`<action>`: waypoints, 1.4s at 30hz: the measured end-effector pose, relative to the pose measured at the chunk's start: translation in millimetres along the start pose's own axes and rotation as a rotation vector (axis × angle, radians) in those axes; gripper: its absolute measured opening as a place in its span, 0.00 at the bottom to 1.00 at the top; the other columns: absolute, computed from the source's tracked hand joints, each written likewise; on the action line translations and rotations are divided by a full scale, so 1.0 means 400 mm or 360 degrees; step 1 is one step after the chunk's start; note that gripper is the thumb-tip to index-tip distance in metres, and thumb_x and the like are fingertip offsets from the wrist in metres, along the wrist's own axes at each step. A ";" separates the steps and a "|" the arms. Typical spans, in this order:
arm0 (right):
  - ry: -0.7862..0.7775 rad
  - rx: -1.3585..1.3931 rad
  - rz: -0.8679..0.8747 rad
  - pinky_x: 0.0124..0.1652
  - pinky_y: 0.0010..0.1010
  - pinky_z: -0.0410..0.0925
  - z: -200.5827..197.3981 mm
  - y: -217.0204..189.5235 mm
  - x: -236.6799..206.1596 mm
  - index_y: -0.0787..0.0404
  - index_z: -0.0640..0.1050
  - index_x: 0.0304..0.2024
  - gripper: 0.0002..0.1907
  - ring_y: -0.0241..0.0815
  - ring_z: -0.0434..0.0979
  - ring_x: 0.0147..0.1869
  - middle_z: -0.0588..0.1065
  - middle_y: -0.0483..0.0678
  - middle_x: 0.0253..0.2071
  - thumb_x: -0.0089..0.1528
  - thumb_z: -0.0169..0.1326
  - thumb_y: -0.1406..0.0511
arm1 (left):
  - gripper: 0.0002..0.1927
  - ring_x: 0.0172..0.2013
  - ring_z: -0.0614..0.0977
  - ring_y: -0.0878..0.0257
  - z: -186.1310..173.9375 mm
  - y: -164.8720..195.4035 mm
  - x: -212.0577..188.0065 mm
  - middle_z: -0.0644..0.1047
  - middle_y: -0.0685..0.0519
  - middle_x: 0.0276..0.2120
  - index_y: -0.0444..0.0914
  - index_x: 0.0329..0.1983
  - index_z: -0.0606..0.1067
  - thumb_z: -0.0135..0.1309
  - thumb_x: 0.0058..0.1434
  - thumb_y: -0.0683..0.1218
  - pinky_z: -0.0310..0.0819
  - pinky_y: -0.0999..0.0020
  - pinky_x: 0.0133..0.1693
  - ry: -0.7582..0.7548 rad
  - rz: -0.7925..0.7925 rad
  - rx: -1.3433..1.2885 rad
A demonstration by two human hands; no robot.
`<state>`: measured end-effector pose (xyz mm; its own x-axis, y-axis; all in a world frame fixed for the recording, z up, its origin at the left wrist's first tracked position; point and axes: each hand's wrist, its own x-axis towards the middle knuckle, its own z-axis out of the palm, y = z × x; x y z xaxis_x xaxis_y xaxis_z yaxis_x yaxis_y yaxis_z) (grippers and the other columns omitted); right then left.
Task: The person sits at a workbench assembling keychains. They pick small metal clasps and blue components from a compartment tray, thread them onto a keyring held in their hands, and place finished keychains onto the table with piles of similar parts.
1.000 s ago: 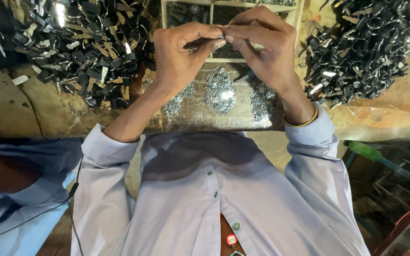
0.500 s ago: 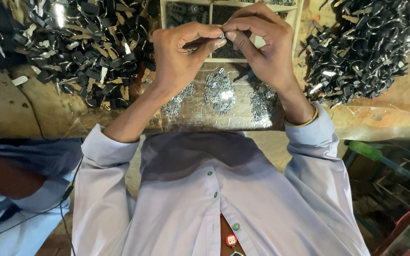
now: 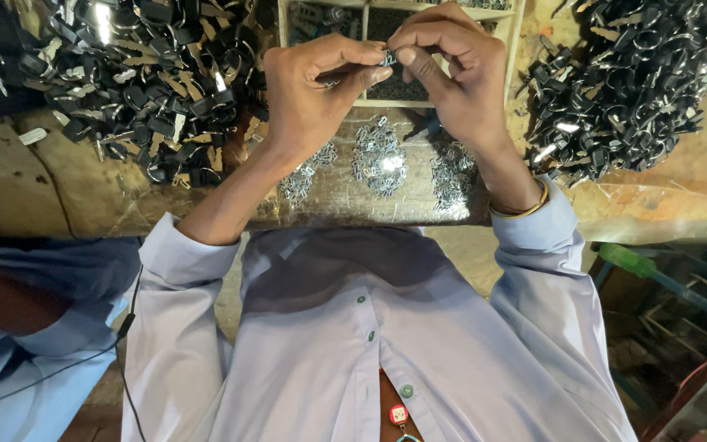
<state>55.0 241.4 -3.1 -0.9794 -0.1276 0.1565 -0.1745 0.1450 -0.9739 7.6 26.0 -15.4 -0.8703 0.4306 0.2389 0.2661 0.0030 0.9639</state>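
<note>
My left hand (image 3: pixel 317 90) and my right hand (image 3: pixel 456 69) meet fingertip to fingertip above the workbench. Between them they pinch a tiny metal part (image 3: pixel 387 58), mostly hidden by the fingers. Directly below the hands lie three small heaps of shiny metal bits (image 3: pixel 380 155) on a worn metal block (image 3: pixel 345 200). Behind the hands stands a wooden compartment tray (image 3: pixel 386 24) holding dark small parts.
A big pile of black-and-metal key-like pieces (image 3: pixel 141 74) fills the left of the bench. A similar pile (image 3: pixel 632 82) lies at the right. Another person's blue sleeve (image 3: pixel 26 327) is at the lower left. A green-handled tool (image 3: pixel 628 262) lies below the bench at right.
The hands stay together at the same spot; the fingers have shifted slightly around the small part. Nothing else has moved.
</note>
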 end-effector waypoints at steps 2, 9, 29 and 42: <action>-0.0018 -0.0119 -0.0021 0.41 0.23 0.73 0.003 -0.001 -0.001 0.71 0.80 0.52 0.04 0.36 0.79 0.42 0.75 0.51 0.54 0.76 0.57 0.78 | 0.08 0.45 0.89 0.61 -0.001 -0.001 0.001 0.85 0.47 0.43 0.33 0.45 0.81 0.68 0.65 0.35 0.88 0.71 0.46 -0.0012 0.0009 0.0010; -0.0113 -0.0293 -0.0131 0.41 0.23 0.74 -0.009 0.001 -0.004 0.69 0.80 0.56 0.08 0.38 0.79 0.46 0.76 0.52 0.56 0.75 0.57 0.77 | 0.07 0.46 0.89 0.61 -0.001 -0.005 -0.004 0.85 0.46 0.43 0.32 0.45 0.81 0.67 0.65 0.34 0.87 0.71 0.47 0.0003 0.0002 -0.0010; -0.0096 0.0075 0.0171 0.47 0.24 0.78 -0.021 -0.005 -0.004 0.71 0.78 0.57 0.10 0.36 0.82 0.49 0.79 0.52 0.52 0.73 0.60 0.77 | 0.09 0.49 0.88 0.60 -0.005 0.008 0.008 0.84 0.48 0.43 0.31 0.47 0.79 0.66 0.67 0.33 0.85 0.71 0.50 -0.0051 0.0022 -0.0014; -0.0077 -0.0422 0.0166 0.31 0.23 0.60 -0.037 -0.016 0.007 0.68 0.83 0.51 0.09 0.31 0.69 0.33 0.81 0.47 0.40 0.70 0.66 0.70 | 0.13 0.47 0.89 0.60 -0.006 -0.001 0.004 0.85 0.47 0.46 0.34 0.53 0.81 0.67 0.66 0.38 0.87 0.70 0.47 -0.0033 0.0038 0.0121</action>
<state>52.1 254.4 6.0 -0.9886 -0.1440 0.0436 -0.0997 0.4103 -0.9065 5.0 24.5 -15.0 -0.8548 0.4501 0.2583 0.3179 0.0608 0.9462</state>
